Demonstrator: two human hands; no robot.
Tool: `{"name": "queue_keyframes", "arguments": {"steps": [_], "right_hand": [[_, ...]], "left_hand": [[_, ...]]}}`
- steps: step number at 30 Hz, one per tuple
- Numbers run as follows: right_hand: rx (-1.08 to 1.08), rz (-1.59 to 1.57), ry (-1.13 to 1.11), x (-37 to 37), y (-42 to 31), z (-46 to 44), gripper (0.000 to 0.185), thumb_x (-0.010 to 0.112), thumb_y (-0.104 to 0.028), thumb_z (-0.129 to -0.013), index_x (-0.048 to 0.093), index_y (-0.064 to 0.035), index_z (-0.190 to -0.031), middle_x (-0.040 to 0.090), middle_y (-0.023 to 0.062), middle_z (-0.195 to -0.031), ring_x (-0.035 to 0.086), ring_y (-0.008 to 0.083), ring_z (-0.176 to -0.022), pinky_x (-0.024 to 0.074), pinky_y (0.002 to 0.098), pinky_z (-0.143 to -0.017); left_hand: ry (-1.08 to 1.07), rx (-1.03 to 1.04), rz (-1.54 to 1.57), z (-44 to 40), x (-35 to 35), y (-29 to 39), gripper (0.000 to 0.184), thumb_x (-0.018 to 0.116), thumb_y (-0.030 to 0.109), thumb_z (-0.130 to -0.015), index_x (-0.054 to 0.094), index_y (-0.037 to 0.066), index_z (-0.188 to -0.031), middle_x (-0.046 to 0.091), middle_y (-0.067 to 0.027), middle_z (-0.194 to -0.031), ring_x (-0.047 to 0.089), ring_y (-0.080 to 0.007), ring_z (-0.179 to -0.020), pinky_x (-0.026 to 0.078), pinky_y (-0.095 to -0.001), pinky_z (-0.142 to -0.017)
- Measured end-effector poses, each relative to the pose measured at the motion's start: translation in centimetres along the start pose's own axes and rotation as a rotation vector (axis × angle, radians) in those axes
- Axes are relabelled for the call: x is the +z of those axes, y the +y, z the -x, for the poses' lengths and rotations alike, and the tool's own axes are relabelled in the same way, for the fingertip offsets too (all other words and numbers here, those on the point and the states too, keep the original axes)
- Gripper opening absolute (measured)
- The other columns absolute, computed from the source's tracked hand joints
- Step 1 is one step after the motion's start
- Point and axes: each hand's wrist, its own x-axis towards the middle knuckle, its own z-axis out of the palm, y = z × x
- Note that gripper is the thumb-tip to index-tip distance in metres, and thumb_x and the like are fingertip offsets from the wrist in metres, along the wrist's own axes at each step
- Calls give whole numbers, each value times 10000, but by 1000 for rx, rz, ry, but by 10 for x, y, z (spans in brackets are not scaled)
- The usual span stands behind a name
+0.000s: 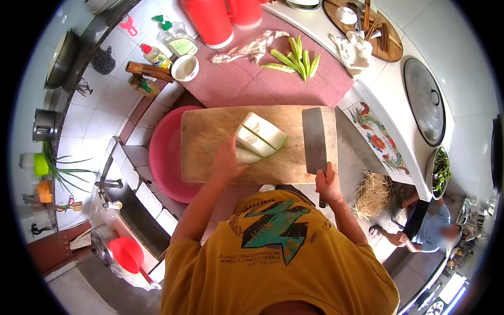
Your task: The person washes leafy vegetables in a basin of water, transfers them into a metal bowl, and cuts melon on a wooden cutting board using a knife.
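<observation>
A wooden cutting board (205, 152) lies in front of me, partly over a pink basin (165, 157). On its middle rest pale white-green vegetable pieces (262, 131), lying side by side with narrow gaps between them. My left hand (228, 163) is at their left end, fingertips touching the nearer piece; whether the fingers grip it is unclear. My right hand (328, 184) is wrapped round the handle of a cleaver (314, 139). The wide blade lies over the right part of the board, pointing away from me, apart from the vegetable.
Okra (299, 60), a crumpled cloth (252, 48) and a white bowl (185, 67) are on the pink counter beyond the board. Soap bottles (178, 41) stand at the back left. A large metal lid (424, 102) lies right. Another person (433, 226) is at the lower right.
</observation>
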Motion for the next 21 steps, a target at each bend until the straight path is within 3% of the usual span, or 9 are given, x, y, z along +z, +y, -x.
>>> {"name": "queue_keyframes", "arguments": {"steps": [3, 6, 7, 9, 10, 12, 15, 18, 21], "right_hand": [[-166, 105, 33, -1, 24, -7, 133, 470, -129, -912, 408, -12, -921, 497, 61, -538, 491, 125, -403, 419, 294, -392], [-116, 180, -4, -11, 22, -8, 140, 500, -111, -886, 414, -13, -937, 566, 246, -642, 596, 418, -609, 440, 473, -534], [-139, 189, -1, -13, 26, -8, 138, 493, -122, -892, 413, -17, -932, 547, 190, -608, 568, 328, -541, 434, 418, -487], [-190, 208, 6, -16, 32, -11, 139, 478, -145, -904, 410, -25, -921, 508, 77, -541, 512, 149, -406, 422, 310, -393], [-170, 189, 0, -18, 34, -12, 139, 480, -145, -903, 411, -26, -915, 508, 75, -540, 511, 149, -406, 422, 311, -394], [-125, 154, -18, -23, 30, -7, 139, 486, -146, -900, 412, -28, -903, 508, 70, -540, 511, 150, -406, 422, 313, -395], [81, 92, -125, -29, 10, -3, 143, 508, -131, -897, 405, -31, -903, 557, 152, -577, 578, 266, -435, 451, 378, -432], [4, 135, -167, -35, 15, -1, 152, 511, -142, -900, 406, -33, -898, 542, 110, -555, 554, 196, -397, 440, 341, -394], [-24, 150, -180, -39, 13, 3, 150, 514, -138, -898, 408, -32, -894, 544, 109, -557, 557, 195, -400, 442, 341, -395]], "left_hand": [[-198, -128, 28, -10, -18, -13, 950, 832, 391, -573, 380, 10, -1317, 504, -183, -1225, 486, -351, -1132, 396, -421, -950], [-222, -216, -38, -28, -52, -29, 893, 834, 367, -581, 420, 29, -1296, 516, -160, -1219, 490, -325, -1135, 405, -416, -950], [-199, -231, -57, -31, -60, -34, 881, 835, 360, -582, 429, 37, -1294, 518, -153, -1224, 490, -314, -1140, 408, -417, -950], [-72, -61, -337, -37, -68, -34, 804, 823, 325, -609, 459, 65, -1277, 518, -145, -1226, 490, -300, -1141, 422, -419, -930], [-4, 28, -475, -41, -71, -33, 766, 817, 307, -623, 475, 79, -1269, 518, -141, -1227, 490, -293, -1142, 429, -420, -920], [1, 216, -350, -51, -81, 1, 667, 793, 263, -650, 512, 95, -1231, 521, -132, -1209, 486, -296, -1147, 436, -419, -912], [-53, 434, -200, -55, -57, 17, 530, 747, 192, -685, 553, 102, -1170, 522, -122, -1179, 481, -308, -1161, 434, -417, -928], [-8, 505, -161, -58, -36, 9, 448, 733, 132, -674, 590, 106, -1098, 524, -117, -1172, 501, -316, -1138, 440, -416, -921], [99, 560, -227, -53, -27, 2, 407, 686, 117, -687, 574, 89, -1077, 524, -114, -1151, 512, -305, -1122, 444, -415, -908]]}}
